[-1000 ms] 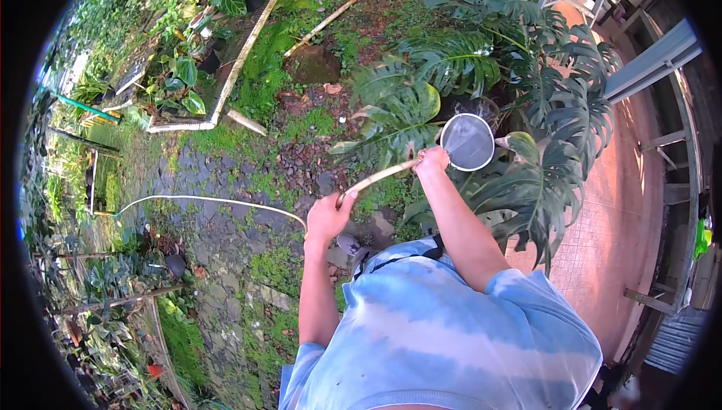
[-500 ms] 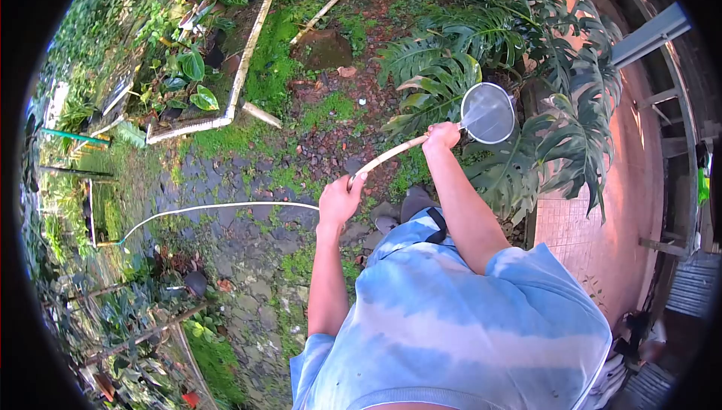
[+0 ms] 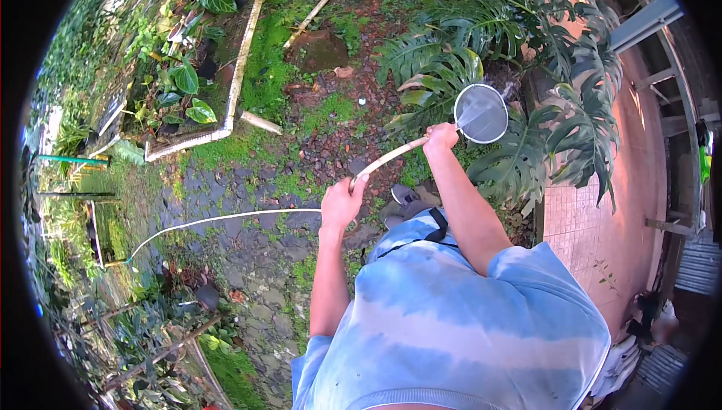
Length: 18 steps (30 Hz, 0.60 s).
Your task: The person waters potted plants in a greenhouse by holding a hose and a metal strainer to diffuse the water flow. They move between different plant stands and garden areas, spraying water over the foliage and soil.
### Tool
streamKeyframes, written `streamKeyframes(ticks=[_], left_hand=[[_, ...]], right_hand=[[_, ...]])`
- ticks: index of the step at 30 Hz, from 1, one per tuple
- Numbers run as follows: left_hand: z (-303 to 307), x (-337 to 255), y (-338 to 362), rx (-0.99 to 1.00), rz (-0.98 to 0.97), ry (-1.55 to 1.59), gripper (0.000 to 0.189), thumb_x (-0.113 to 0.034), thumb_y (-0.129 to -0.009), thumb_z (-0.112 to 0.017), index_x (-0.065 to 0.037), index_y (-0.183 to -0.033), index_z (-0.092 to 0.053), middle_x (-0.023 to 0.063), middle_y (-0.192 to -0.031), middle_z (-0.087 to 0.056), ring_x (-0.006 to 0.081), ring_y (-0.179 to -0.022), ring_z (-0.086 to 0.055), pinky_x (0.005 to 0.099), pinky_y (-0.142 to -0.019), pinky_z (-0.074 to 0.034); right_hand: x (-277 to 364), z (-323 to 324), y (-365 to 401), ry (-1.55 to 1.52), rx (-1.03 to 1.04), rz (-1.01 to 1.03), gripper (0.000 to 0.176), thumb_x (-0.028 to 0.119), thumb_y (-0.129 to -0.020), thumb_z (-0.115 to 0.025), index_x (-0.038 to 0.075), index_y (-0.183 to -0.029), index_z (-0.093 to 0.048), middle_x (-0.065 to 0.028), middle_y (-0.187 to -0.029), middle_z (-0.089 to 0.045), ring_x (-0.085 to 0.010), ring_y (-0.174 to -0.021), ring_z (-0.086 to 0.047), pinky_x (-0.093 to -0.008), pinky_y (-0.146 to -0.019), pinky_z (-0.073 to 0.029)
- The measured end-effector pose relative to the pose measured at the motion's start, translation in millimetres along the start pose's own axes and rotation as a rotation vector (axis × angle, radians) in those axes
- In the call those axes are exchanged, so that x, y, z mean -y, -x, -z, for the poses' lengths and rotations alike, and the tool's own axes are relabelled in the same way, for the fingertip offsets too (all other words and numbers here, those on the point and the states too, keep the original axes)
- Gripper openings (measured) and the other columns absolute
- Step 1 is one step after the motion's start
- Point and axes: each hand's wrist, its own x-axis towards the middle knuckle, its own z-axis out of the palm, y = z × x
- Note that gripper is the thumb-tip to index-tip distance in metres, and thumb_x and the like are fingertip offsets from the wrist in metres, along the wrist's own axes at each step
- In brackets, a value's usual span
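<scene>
My left hand is wrapped around a pale hose. Further along, near the hose's end, my right hand is closed on it too. Just beyond those fingers is a round mesh strainer with a light rim, and a whitish spray of water shows at its mesh. Whether the strainer has a handle in my right hand or is fixed to the hose is hidden by the fingers. Large split-leaf monstera leaves lie under and around the strainer. Behind my left hand, the hose trails off across the ground to the left.
A bamboo-edged bed with potted plants lies at upper left. Mossy paving stones cover the ground, with a loose bamboo piece ahead. To the right is a tiled floor. My shoe shows beside the monstera.
My shoe has come further into view as my foot moves forward. The strainer sits slightly further left in the picture, spray now visible beyond its rim. Both hands keep their hold.
</scene>
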Motion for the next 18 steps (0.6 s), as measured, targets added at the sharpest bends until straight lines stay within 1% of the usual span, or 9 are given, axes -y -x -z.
streamKeyframes(ticks=[6, 9, 15, 18], left_hand=[[-1, -8, -17, 0.013, -0.002, -0.025, 0.055, -0.052, -0.092, -0.056, 0.0, -0.072, -0.061, 0.0195, -0.062, -0.059, 0.0407, -0.065, -0.061, 0.0474, -0.064, -0.046], [4, -16, -23, 0.078, 0.038, -0.037, 0.056, -0.053, -0.092, -0.052, -0.001, -0.077, -0.063, 0.0225, -0.072, -0.064, 0.0433, -0.075, -0.063, 0.0506, -0.072, -0.048], [5, -22, -34, 0.085, 0.038, -0.026, 0.055, -0.053, -0.092, -0.053, -0.001, -0.078, -0.063, 0.0222, -0.071, -0.064, 0.0436, -0.074, -0.063, 0.0511, -0.071, -0.048], [1, -21, -35, 0.045, 0.016, -0.063, 0.055, -0.053, -0.092, -0.053, -0.001, -0.078, -0.063, 0.0219, -0.07, -0.064, 0.0436, -0.074, -0.063, 0.0511, -0.071, -0.048]], right_hand=[[6, -4, -10, -0.045, 0.014, -0.017, 0.02, 0.014, -0.095, -0.034, 0.005, -0.078, -0.04, -0.01, -0.06, -0.045, -0.0207, -0.045, -0.044, -0.035, -0.043, -0.035], [6, -9, -17, -0.034, 0.02, -0.041, 0.022, 0.015, -0.096, -0.033, 0.004, -0.078, -0.04, -0.0099, -0.06, -0.045, -0.0206, -0.045, -0.044, -0.0345, -0.043, -0.035], [1, -18, -26, -0.097, 0.014, -0.057, 0.024, 0.016, -0.097, -0.032, 0.005, -0.077, -0.04, -0.0099, -0.061, -0.045, -0.0203, -0.045, -0.043, -0.0342, -0.042, -0.035], [4, -20, -27, -0.108, 0.017, -0.062, 0.026, 0.017, -0.098, -0.032, 0.005, -0.077, -0.04, -0.0098, -0.061, -0.045, -0.02, -0.045, -0.042, -0.0339, -0.042, -0.036]])
